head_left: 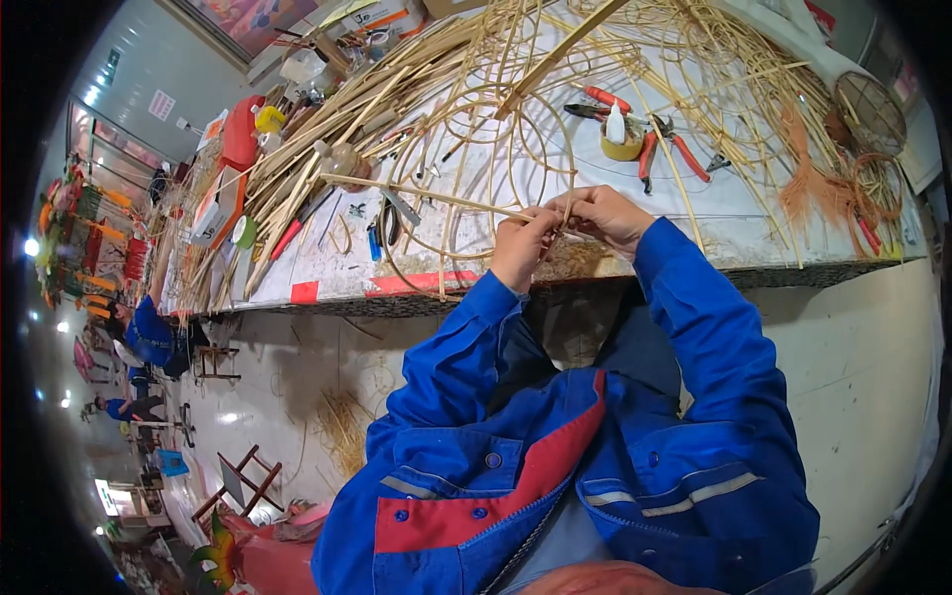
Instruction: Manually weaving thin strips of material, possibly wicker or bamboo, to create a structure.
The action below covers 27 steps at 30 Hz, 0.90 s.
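Both my hands meet at the table's near edge, on the rim of a round frame [464, 102] of thin bent bamboo strips. With fingers pinched, my left hand [523, 248] grips a straight bamboo strip [436, 198] that runs off to the left. My right hand [613, 220] pinches the frame's rim close beside the left fingertips. The exact joint between the fingers is too small to make out. The frame's curved loops spread over the white tabletop beyond the hands. Left of the left hand lie dark-handled pliers [391, 224] and a blue lighter-like piece [374, 242].
Red-handled cutters [684, 154], a roll of tape [622, 147] and a white glue bottle [615, 121] lie beyond my right hand. Bamboo strips [307, 164] are heaped at the left; more bent frames [734, 89] fill the right. A folding stool [238, 483] stands on the floor.
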Motion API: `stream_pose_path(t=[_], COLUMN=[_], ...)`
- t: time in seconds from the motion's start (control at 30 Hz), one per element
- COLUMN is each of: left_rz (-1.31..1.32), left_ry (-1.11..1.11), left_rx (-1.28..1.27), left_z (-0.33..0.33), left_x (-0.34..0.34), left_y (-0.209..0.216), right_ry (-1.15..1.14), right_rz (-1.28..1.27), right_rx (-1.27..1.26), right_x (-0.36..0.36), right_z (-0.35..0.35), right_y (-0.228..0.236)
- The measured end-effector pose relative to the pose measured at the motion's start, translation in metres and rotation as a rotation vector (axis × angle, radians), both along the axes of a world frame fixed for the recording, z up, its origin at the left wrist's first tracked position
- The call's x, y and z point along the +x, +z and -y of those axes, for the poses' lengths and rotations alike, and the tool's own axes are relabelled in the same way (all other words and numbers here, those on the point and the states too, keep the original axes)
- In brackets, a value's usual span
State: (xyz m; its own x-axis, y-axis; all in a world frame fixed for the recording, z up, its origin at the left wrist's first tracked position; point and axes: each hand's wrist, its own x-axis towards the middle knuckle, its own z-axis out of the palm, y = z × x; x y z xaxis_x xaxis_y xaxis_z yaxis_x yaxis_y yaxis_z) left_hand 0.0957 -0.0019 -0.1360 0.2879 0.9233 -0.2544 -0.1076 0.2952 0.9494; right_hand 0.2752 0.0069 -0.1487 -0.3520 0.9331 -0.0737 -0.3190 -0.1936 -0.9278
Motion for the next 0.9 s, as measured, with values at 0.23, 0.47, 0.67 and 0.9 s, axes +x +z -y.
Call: stream_pose_path(t=[0.23,0.47,0.67,0.9], left_rz=[-0.082,-0.518,-0.372,-0.165], left_ry=[-0.019,-0.009,-0.029,-0.045], left_rx=[0.109,0.575,0.448,0.383], left_z=[0.000,0.030,0.027,0.023], left_x=[0.004,-0.006,-0.012,-0.012], left_y=[-0.002,-0.004,-0.005,-0.002], right_ry=[-0.112,-0.543,-0.489,-0.417], right_rz=[0.122,0.348,-0.433,-0.584], right_rx=[0.023,0.140,-0.185,-0.268], right_x=[0.007,0.000,-0.035,-0.040], right_z=[-0.010,0.046,0.089,0.098], right_y=[-0.015,-0.001,0.036,0.002])
